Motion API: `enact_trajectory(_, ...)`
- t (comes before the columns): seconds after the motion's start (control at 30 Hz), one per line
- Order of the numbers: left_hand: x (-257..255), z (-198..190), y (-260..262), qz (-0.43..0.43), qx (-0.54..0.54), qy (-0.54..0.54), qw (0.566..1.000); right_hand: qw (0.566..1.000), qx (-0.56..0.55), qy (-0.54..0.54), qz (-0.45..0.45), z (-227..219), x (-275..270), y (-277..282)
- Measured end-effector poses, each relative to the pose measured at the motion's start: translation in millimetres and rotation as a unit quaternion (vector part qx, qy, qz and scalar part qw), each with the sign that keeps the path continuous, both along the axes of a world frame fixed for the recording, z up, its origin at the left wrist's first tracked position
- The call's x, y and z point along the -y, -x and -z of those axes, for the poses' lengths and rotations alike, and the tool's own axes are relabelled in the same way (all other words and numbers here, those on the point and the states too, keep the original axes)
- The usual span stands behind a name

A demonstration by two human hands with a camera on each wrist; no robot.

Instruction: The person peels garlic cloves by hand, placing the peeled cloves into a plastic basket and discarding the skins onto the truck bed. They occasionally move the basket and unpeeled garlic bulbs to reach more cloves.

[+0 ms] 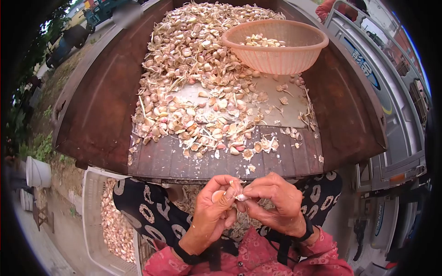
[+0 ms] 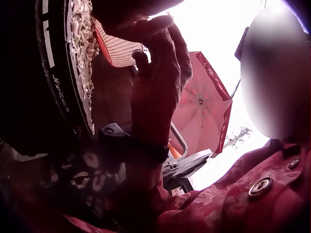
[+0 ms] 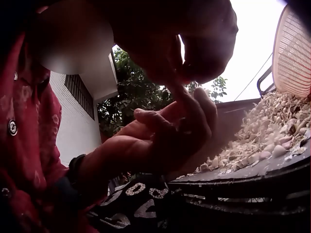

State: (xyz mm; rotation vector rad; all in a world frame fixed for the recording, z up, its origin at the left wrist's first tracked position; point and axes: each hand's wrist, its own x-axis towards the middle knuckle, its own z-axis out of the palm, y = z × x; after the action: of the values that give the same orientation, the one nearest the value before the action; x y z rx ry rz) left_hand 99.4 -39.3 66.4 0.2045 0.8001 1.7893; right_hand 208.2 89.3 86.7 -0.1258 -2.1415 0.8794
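In front of the tray edge both hands meet over the lap. The left hand [image 1: 212,212] has its fingers curled round a garlic clove [image 1: 218,196] and a papery piece of garlic [image 1: 240,197]. Thumb and forefinger of the right hand [image 1: 277,204] pinch that same piece from the other side. In the right wrist view the left hand [image 3: 170,128] lies palm up beneath the dark right hand [image 3: 204,43]. The left wrist view shows the right hand [image 2: 163,73], its fingertips partly hidden.
Loose garlic [image 1: 184,60] covers much of the brown metal tray [image 1: 103,101]. A pink basket [image 1: 281,57] with cloves stands at its back right. A white crate [image 1: 94,230] of cloves is at lower left, a white bucket [image 1: 38,172] beyond it, a vehicle [image 1: 391,92] at right.
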Motion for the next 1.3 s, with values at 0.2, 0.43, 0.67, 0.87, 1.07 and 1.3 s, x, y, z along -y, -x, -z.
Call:
enact_trajectory(0.2,7,21,25,0.003,0.260,-0.016,0.965,0.977,0.178,-0.064,-0.102,-5,-5,13)
enact_trajectory(0.43,142,-28,95,-0.281,-0.048,-0.066,0.956,0.963,0.241,-0.119,-0.037,45,-87,52)
enact_trajectory(0.67,300,31,151,-0.345,-0.580,0.505,0.538,0.953,0.265,-0.143,-0.029,64,-93,60)
enact_trajectory(0.87,147,-22,96,-0.277,-0.219,0.157,0.923,0.950,0.259,-0.168,-0.047,64,-98,63)
enact_trajectory(1.07,2,9,62,0.000,0.010,0.098,0.995,0.976,0.213,0.026,-0.037,23,-89,56)
enact_trajectory(1.3,-40,38,47,-0.009,0.111,-0.059,0.992,0.969,0.188,0.035,-0.158,13,-62,59)
